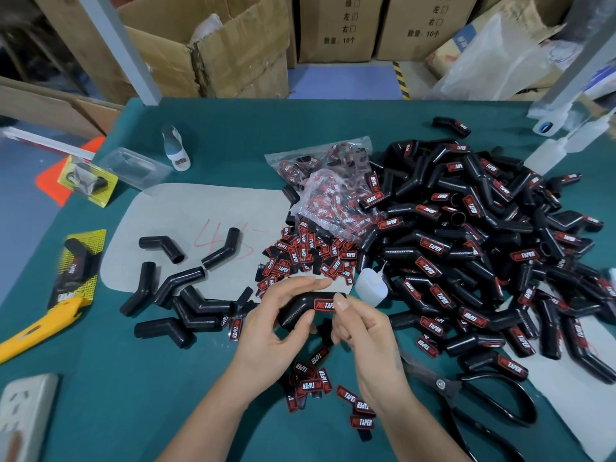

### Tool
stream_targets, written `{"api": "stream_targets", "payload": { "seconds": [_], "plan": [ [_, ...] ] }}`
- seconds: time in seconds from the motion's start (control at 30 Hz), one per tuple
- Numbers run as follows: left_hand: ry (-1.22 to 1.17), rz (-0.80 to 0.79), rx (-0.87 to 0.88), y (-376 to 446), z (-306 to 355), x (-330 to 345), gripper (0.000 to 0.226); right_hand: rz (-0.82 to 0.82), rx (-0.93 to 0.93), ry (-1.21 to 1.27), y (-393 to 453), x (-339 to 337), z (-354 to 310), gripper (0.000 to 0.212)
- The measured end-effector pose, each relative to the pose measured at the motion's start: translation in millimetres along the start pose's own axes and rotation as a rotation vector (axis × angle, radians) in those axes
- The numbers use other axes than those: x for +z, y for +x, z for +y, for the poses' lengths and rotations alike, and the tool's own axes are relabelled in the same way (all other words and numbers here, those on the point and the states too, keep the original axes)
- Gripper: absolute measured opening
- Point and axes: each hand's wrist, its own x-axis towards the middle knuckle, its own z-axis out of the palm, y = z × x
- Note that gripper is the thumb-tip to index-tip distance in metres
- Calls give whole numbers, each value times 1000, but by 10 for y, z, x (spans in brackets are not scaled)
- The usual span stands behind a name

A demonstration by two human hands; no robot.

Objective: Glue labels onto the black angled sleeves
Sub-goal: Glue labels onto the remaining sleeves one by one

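Note:
My left hand (280,325) grips a black angled sleeve (300,308) above the green table. A red and black label (325,305) lies on the sleeve's right arm. My right hand (363,328) presses its thumb on the label's right end, with the fingers curled under that end of the sleeve. Several unlabelled sleeves (186,295) lie to the left. A big heap of labelled sleeves (466,235) fills the right side. Loose labels (310,255) are piled beyond my hands, and more labels (333,388) lie between my forearms. A small white glue bottle (370,288) stands just right of the held sleeve.
Black scissors (466,395) lie at the lower right. A yellow knife (36,328) and packaged sleeves (80,261) sit at the left edge, a white power strip (23,415) at the lower left. Clear bags of labels (333,181) lie mid-table. Cardboard boxes (213,45) stand behind.

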Motion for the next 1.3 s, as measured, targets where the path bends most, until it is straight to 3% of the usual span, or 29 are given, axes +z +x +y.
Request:
{"api": "stream_targets", "payload": {
  "seconds": [0.17,0.3,0.37,0.53,0.7,0.93,1.13,1.3],
  "plan": [
    [30,18,24,9,8,7,44,-4,31,16,2,11,15,57],
    [117,62,163,42,27,-2,13,-12,4,-13,-9,27,-19,51],
    [113,87,163,55,33,-3,9,-16,-3,-17,-16,37,-43,51],
    [107,60,157,51,31,-35,10,-17,40,86,-41,45,-87,54],
    [67,-22,138,63,48,-51,31,-36,132,247,-45,15,-149,47],
    [38,56,37,42,23,-32,41,-123,136,259,-70,36,-218,28],
    [219,60,180,32,39,29,33,-107,107,251,-64,74,-136,42],
    [220,94,182,34,51,58,30,-101,87,305,-47,56,-103,42]
  ]
}}
